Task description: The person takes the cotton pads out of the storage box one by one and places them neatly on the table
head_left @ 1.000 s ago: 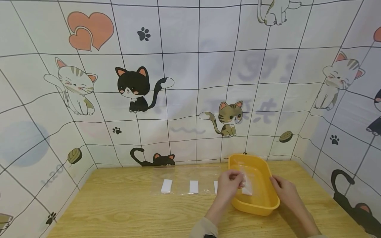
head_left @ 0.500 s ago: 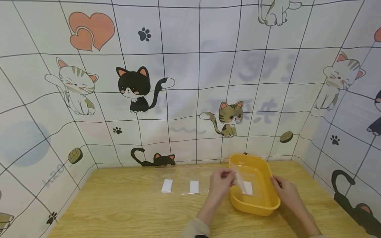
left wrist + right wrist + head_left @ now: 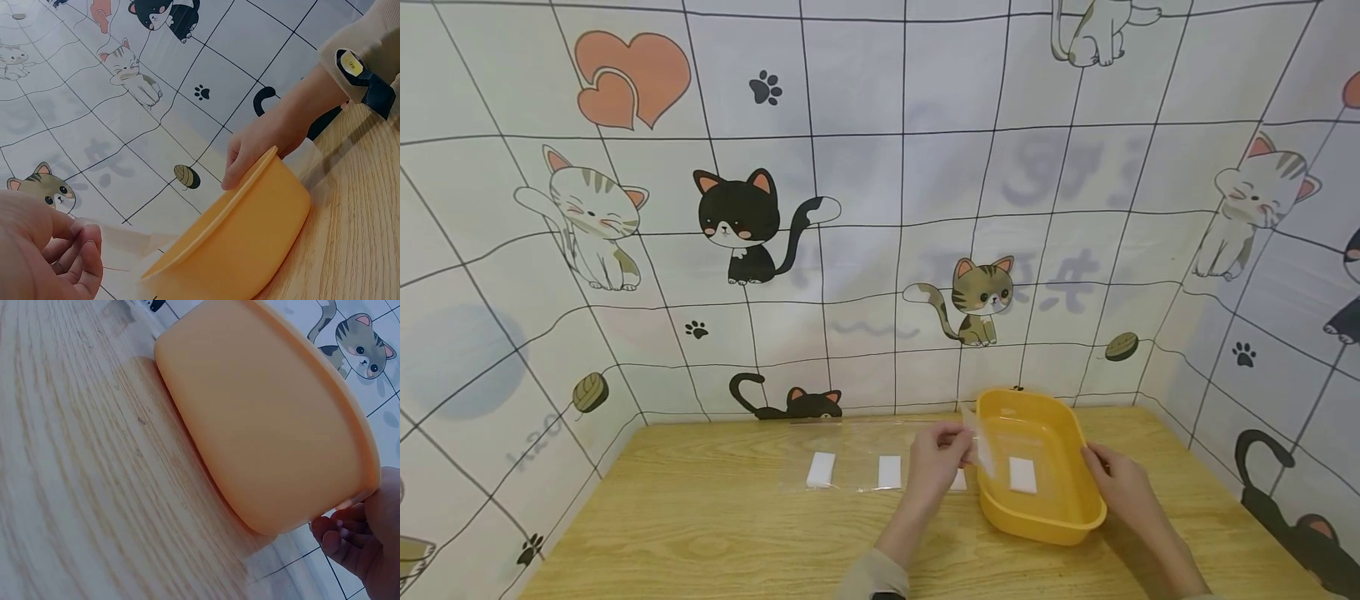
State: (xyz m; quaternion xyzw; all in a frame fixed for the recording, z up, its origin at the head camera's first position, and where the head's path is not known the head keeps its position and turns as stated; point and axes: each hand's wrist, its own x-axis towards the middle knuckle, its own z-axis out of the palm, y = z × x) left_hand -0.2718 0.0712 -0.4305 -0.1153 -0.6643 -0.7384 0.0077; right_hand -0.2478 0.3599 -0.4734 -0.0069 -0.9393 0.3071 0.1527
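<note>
My left hand pinches a clear plastic bag by its edge, and the bag hangs tilted at the left rim of the yellow tub. With thumb and fingers, my right hand grips the tub's right rim, also seen in the right wrist view on the tub wall. Inside the tub lies a white rectangle, with faint clear-plastic outlines around it. Left of the tub, clear bags with white rectangles lie in a row on the table. My left hand partly covers the one nearest the tub.
The wooden table meets a cloth backdrop printed with cats and grid lines, which closes off the back and sides. Another white rectangle in clear plastic lies at the row's left end.
My left hand has moved left, drawing the clear bag from over the tub's middle to its left rim. The white rectangle in the tub stays put. My right hand keeps its hold.
</note>
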